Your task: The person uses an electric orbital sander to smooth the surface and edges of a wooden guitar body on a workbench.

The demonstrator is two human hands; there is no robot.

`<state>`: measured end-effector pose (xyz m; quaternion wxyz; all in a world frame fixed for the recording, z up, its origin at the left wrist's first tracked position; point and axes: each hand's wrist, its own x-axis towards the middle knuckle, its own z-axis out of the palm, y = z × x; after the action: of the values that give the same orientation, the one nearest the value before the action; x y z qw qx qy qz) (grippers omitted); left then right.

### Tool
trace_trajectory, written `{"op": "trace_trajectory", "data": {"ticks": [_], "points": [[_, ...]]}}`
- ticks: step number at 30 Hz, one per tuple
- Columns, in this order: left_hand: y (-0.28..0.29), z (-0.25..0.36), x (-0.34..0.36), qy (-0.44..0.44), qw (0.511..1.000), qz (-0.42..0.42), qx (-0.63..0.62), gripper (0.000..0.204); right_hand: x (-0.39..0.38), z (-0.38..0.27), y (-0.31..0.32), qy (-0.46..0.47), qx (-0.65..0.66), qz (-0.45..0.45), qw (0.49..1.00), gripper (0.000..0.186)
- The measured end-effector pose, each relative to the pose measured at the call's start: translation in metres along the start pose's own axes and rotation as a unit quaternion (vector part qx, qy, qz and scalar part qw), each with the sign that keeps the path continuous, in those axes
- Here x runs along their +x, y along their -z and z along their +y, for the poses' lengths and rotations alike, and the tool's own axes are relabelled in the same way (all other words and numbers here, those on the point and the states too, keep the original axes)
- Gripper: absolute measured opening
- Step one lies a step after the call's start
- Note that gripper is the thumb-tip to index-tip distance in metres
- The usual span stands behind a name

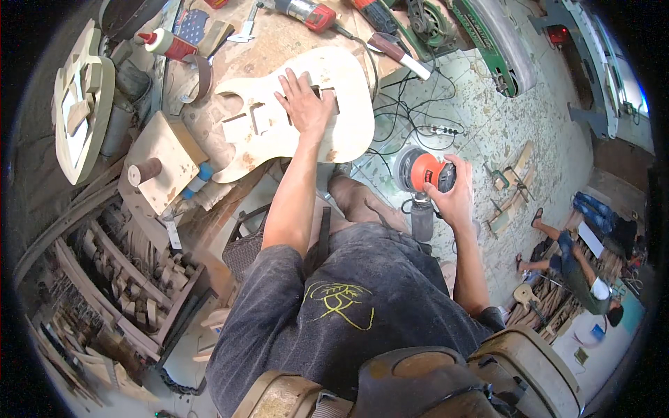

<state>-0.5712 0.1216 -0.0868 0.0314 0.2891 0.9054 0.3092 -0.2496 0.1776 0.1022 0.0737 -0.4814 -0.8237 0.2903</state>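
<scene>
A pale wooden guitar body [352,90] with routed cavities lies on the workbench. My left hand [305,101] rests flat on its face, fingers spread, beside the cavities. Off to the right, away from the bench, my right hand [454,191] grips an orange and black random orbital sander [426,173] by its top. The sander is tilted, its round grey pad facing left toward the guitar body but apart from it. A dark dust canister hangs from its lower side.
A glue bottle [167,44], a caliper [245,28] and a red and grey power tool [306,14] lie on the bench [268,52]. Black cables [411,111] cross the floor. A green belt sander [491,45] stands at upper right. Another person [582,272] sits at far right.
</scene>
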Motion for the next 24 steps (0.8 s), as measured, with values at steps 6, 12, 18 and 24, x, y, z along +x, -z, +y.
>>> {"op": "trace_trajectory", "data": {"ticks": [6,12,18,24], "points": [[0.010,-0.001,-0.012,-0.054,0.997,0.016,-0.043,0.040,-0.002,0.004,0.000,-0.003,-0.002,0.012,1.000,0.069],[0.011,0.013,-0.014,-0.027,0.998,0.063,0.001,0.027,-0.003,0.005,0.001,-0.024,-0.005,0.001,1.000,0.071],[0.003,0.021,-0.017,-0.018,0.996,0.088,0.028,0.021,-0.007,0.009,0.001,-0.007,0.004,0.018,1.000,0.070],[0.004,0.012,-0.014,0.003,0.996,0.084,-0.013,0.017,-0.009,0.013,0.002,-0.008,0.010,0.027,1.000,0.069]]}}
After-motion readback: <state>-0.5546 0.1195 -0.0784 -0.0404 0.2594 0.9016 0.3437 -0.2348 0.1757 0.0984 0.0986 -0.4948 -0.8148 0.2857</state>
